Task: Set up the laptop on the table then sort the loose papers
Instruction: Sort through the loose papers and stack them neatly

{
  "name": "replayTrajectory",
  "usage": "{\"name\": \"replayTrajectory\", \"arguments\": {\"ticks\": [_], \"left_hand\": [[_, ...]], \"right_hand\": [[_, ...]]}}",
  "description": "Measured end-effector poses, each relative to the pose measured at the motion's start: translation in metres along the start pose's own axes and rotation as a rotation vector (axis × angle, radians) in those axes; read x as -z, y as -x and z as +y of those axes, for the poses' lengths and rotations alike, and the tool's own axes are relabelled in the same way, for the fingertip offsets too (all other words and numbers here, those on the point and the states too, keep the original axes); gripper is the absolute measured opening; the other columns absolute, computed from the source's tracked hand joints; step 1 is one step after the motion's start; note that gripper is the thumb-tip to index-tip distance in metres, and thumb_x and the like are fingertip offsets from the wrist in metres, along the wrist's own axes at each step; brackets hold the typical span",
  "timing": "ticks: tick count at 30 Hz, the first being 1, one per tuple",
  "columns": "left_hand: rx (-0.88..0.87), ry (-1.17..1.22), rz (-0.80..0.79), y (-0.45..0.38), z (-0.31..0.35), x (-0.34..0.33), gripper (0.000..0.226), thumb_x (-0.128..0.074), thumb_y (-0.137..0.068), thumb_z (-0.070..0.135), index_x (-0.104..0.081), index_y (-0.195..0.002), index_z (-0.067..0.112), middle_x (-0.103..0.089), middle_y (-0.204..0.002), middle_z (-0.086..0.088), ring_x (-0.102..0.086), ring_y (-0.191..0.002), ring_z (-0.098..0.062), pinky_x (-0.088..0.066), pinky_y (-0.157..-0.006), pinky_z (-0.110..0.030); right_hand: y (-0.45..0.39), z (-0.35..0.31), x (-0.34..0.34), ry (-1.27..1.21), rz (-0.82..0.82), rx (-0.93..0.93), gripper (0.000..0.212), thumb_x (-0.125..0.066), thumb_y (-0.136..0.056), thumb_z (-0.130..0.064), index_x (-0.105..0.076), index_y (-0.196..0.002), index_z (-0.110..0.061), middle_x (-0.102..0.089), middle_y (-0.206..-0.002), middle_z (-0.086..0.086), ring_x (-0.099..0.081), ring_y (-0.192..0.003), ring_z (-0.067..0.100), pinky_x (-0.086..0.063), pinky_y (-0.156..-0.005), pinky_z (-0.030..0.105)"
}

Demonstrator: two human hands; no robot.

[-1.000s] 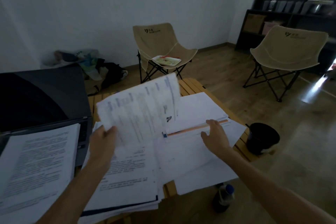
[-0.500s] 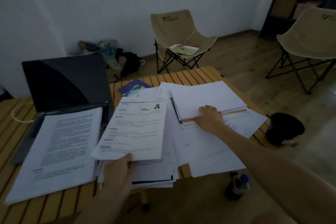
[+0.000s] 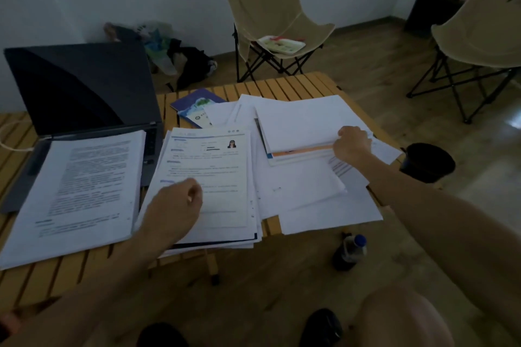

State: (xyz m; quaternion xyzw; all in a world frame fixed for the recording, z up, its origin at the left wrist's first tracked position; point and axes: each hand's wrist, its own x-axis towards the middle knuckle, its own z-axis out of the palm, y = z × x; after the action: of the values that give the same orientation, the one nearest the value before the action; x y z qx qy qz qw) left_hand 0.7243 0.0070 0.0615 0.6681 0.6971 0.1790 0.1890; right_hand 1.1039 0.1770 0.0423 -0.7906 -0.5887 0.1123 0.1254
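Papers are getting sorted: left hand [image 3: 172, 210], loosely curled, is now resting on the résumé sheet [image 3: 210, 169] just laid at six o'clock, while right fingers [image 3: 345, 135] are pinching the three o'clock stack [image 3: 304, 124].

Laptop [image 3: 81, 87] open; loose papers [image 3: 208, 177] spread beside.

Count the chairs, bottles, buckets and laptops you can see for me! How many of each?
Chairs: 2
Bottles: 1
Buckets: 1
Laptops: 1
Total: 5
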Motion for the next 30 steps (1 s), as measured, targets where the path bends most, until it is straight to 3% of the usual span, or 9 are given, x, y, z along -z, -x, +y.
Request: {"name": "replayTrajectory", "arguments": {"ticks": [2, 5, 7, 13, 20, 23, 26, 30], "left_hand": [[-0.053, -0.076, 0.089, -0.027, 0.001, -0.015, 0.03, -0.054, -0.097, 0.027, -0.059, -0.125, 0.017, -0.06, -0.13, -0.007, -0.054, -0.119, -0.027, -0.041, -0.104, -0.043], [-0.02, -0.151, -0.025, -0.049, -0.004, -0.044, 0.051, -0.047, -0.1, 0.034, -0.041, -0.146, 0.013, -0.034, -0.156, -0.009, -0.03, -0.142, -0.027, -0.021, -0.119, -0.042], [-0.042, -0.258, -0.054, -0.05, -0.004, -0.056, 0.052, -0.04, -0.101, 0.038, -0.037, -0.148, 0.015, -0.03, -0.158, -0.007, -0.026, -0.144, -0.026, -0.019, -0.119, -0.043], [-0.06, -0.314, -0.032, -0.055, 0.005, -0.054, 0.046, -0.043, -0.099, 0.038, -0.046, -0.138, 0.015, -0.043, -0.145, -0.005, -0.038, -0.132, -0.026, -0.032, -0.11, -0.043], [-0.042, -0.36, -0.062, -0.054, 0.01, -0.057, 0.045, -0.039, -0.1, 0.038, -0.044, -0.137, 0.013, -0.041, -0.147, -0.008, -0.038, -0.131, -0.026, -0.035, -0.108, -0.043], [-0.037, -0.355, -0.064, -0.053, 0.009, -0.057, 0.046, -0.038, -0.1, 0.039, -0.043, -0.138, 0.013, -0.039, -0.148, -0.008, -0.037, -0.133, -0.026, -0.034, -0.11, -0.044], [-0.04, -0.34, -0.058, -0.051, 0.011, -0.056, 0.047, -0.039, -0.1, 0.039, -0.044, -0.138, 0.013, -0.04, -0.148, -0.008, -0.037, -0.134, -0.027, -0.034, -0.11, -0.046], [-0.05, -0.331, -0.037, -0.048, 0.01, -0.054, 0.047, -0.039, -0.099, 0.041, -0.044, -0.138, 0.015, -0.039, -0.148, -0.006, -0.036, -0.135, -0.026, -0.032, -0.111, -0.046]], "right_hand": [[-0.008, 0.01, 0.0, 0.007, 0.011, -0.084, 0.045, -0.052, -0.096, -0.031, -0.05, -0.131, -0.003, -0.048, -0.138, 0.021, -0.041, -0.13, 0.039, -0.04, -0.106, 0.05], [-0.025, 0.022, -0.003, -0.009, 0.011, -0.189, 0.069, -0.056, -0.091, -0.053, -0.045, -0.137, -0.004, -0.046, -0.141, 0.02, -0.041, -0.132, 0.039, -0.036, -0.108, 0.049], [-0.036, 0.025, -0.003, -0.005, 0.029, -0.213, 0.075, -0.061, -0.086, -0.059, -0.047, -0.135, -0.004, -0.047, -0.141, 0.019, -0.042, -0.131, 0.038, -0.037, -0.108, 0.049], [-0.058, 0.025, 0.001, -0.021, 0.001, -0.274, 0.103, -0.073, -0.069, -0.071, -0.04, -0.143, -0.007, -0.04, -0.148, 0.018, -0.038, -0.136, 0.037, -0.036, -0.111, 0.051], [-0.053, 0.021, 0.005, 0.206, 0.162, -0.175, 0.06, -0.072, -0.082, -0.052, -0.056, -0.123, -0.011, -0.055, -0.13, 0.014, -0.049, -0.122, 0.034, -0.04, -0.102, 0.049], [-0.041, 0.017, 0.017, 0.307, 0.212, -0.089, 0.035, -0.068, -0.089, -0.025, -0.059, -0.119, -0.01, -0.056, -0.126, 0.015, -0.052, -0.117, 0.033, -0.044, -0.097, 0.045], [-0.038, 0.017, 0.033, 0.148, 0.103, 0.065, 0.038, -0.057, -0.091, -0.002, -0.055, -0.129, -0.006, -0.055, -0.126, 0.017, -0.057, -0.112, 0.034, -0.053, -0.086, 0.039], [-0.036, 0.019, 0.061, -0.095, -0.028, 0.059, 0.015, -0.057, -0.096, -0.016, -0.067, -0.098, -0.004, -0.072, -0.097, 0.013, -0.071, -0.083, 0.024, -0.056, -0.069, 0.031]]}}
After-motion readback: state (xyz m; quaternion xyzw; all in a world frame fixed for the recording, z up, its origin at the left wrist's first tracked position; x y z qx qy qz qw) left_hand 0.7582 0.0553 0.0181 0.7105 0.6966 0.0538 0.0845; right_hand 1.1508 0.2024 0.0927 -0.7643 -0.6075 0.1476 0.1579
